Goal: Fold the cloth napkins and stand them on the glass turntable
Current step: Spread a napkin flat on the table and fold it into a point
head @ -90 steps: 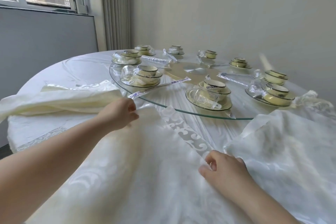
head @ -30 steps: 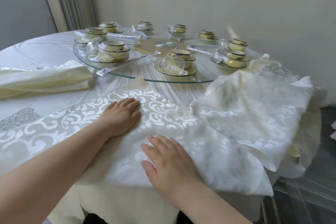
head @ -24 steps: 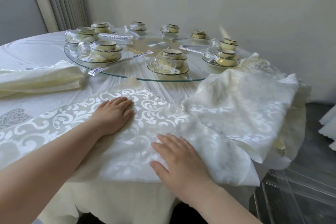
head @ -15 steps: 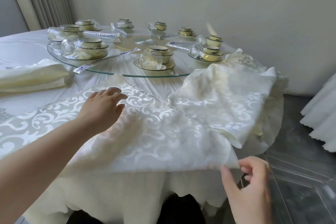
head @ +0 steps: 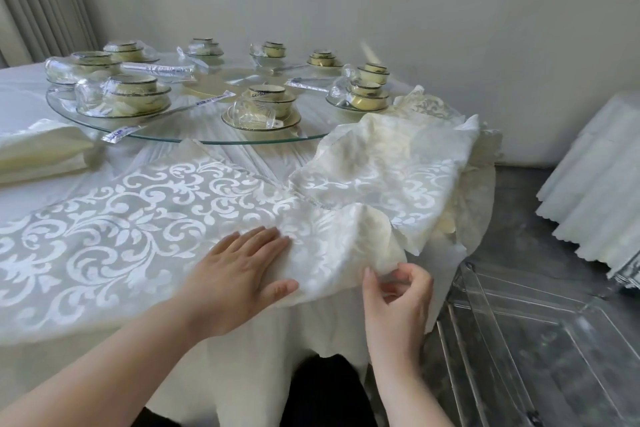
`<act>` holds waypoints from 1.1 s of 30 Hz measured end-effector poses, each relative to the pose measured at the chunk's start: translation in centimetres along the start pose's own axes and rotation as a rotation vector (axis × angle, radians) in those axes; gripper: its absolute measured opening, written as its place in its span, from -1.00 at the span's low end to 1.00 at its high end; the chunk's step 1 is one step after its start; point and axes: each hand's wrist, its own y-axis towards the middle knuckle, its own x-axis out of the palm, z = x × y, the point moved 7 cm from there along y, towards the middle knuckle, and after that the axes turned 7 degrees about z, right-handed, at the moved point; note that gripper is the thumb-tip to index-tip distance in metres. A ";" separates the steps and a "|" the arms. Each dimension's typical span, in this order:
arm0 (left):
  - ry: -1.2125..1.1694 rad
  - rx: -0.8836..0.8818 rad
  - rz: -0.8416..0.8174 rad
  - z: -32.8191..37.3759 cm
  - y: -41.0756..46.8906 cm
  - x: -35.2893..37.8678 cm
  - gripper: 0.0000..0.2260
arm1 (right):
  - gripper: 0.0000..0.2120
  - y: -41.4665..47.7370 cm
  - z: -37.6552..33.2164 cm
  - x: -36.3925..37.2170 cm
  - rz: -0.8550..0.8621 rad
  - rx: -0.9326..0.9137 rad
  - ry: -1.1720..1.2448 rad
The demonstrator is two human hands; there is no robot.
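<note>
Hands first, at the near edge of the worktop (head: 20, 87): the left hand (head: 242, 274) lies flat, fingers straight, pressing down on a patterned napkin (head: 138, 218) spread across the cloth. At its 3 o'clock, the right hand (head: 398, 295) pinches that napkin's lifted corner between thumb and curled fingers, just past the edge. Beyond them, at 1 o'clock, a loose pile of napkins (head: 398, 166) touches the spread one and drapes over the side. At 10 o'clock a folded napkin (head: 41, 149) lies flat. Farthest stands the glass turntable (head: 207, 140), ringed with wrapped cup and saucer sets (head: 266, 104); the spread napkin's far corner reaches its 6 o'clock rim.
</note>
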 end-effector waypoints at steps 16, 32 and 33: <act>0.002 -0.014 0.001 -0.1 0.1 0.0 0.16 | -0.81 3.3 -0.1 -2.2 -0.267 0.116 0.018; 0.001 -0.007 -0.011 -0.2 0.1 0.1 0.16 | -0.68 8.7 1.5 -3.0 -0.586 0.436 0.184; 0.002 -0.006 -0.010 -0.2 0.1 0.1 0.16 | -0.64 8.3 1.9 -3.1 -0.594 0.477 0.199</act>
